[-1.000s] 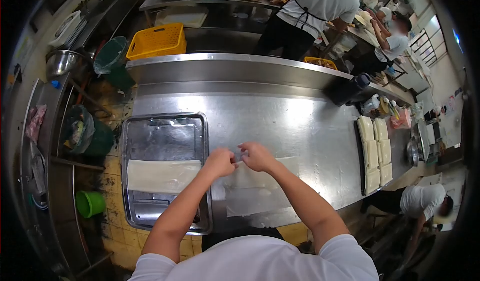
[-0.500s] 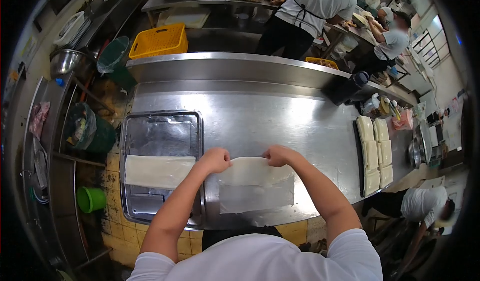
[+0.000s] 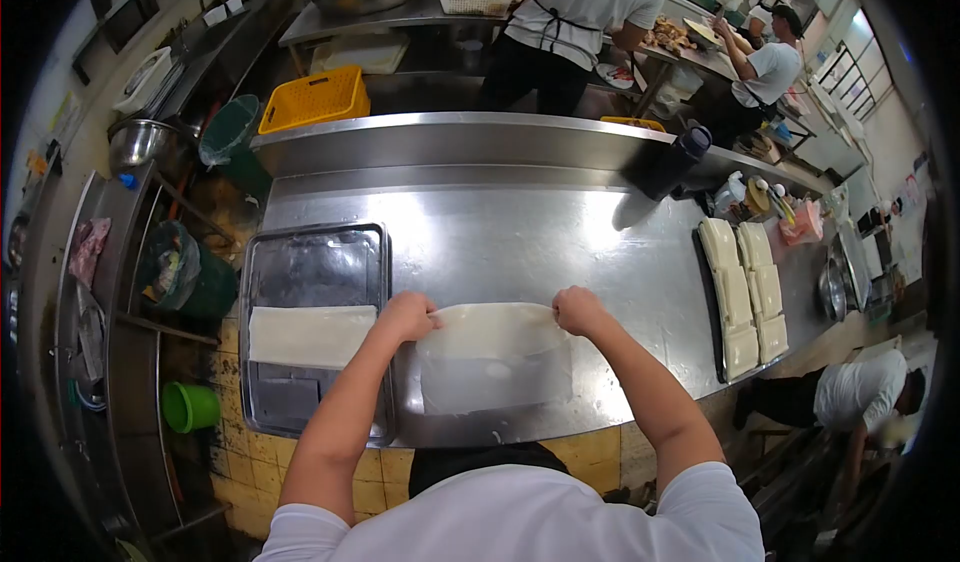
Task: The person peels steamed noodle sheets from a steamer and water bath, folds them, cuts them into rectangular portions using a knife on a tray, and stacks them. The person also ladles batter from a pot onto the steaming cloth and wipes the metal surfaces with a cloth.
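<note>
My left hand (image 3: 408,317) is closed on the upper left corner of a pale, thin sheet (image 3: 496,332). At its upper right corner, my right hand (image 3: 578,311) pinches the same sheet. The sheet's top edge is stretched between both hands, and its lower part lies over a translucent film (image 3: 495,387) on the steel table (image 3: 480,232). Left of my hands, a metal tray (image 3: 317,240) holds a flat, whitish rectangular stack (image 3: 305,335), partly behind my left forearm.
Two rows of folded pale packets (image 3: 737,297) rest on a dark tray at the right. A dark bottle (image 3: 678,162) stands by the raised back ledge (image 3: 440,140). Beyond it are a yellow crate (image 3: 315,100) and a co-worker (image 3: 570,22). Another person (image 3: 862,392) bends at the lower right.
My hands have moved apart from close together, and the sheet's top edge is now spread wide between them. The camera view has shifted slightly.
</note>
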Tool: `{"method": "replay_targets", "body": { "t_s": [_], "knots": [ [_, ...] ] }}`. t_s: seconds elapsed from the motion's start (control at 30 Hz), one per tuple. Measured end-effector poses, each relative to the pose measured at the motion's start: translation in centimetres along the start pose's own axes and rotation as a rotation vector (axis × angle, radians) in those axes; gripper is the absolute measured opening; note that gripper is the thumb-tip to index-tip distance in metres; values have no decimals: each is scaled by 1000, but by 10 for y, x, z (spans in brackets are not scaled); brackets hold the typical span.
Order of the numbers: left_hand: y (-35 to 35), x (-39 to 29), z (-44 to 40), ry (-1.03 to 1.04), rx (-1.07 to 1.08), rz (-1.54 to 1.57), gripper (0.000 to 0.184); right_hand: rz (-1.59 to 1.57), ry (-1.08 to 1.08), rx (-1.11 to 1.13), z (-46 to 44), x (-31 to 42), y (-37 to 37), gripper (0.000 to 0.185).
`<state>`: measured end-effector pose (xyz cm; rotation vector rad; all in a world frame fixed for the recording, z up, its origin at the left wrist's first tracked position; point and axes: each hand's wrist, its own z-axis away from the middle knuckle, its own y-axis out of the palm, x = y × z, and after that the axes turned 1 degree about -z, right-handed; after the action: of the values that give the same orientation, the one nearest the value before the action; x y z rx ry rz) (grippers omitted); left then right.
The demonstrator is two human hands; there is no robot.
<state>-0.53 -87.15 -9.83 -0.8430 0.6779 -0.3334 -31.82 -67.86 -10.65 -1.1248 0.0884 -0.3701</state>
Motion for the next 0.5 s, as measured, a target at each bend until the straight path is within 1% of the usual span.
{"method": "replay_targets", "body": {
  "t_s": [0.1,0.23,0.3,0.4,0.5],
  "knots": [
    [-2,-2,17,26,-68,45,30,-62,-6,-150,13,-4,2,17],
    [-9,-8,43,98,-145,92,30,-103,19,-176,35,-6,-7,15],
    [-15,-17,62,60,-149,110,27,-116,-3,-223,48,-6,-10,15],
    [-19,-29,91,23,-174,164,26,-141,5,-218,67,-5,-15,16],
    [-8,-27,111,11,-226,178,24,-186,-17,-249,90,-4,-15,17]
  ]
}}
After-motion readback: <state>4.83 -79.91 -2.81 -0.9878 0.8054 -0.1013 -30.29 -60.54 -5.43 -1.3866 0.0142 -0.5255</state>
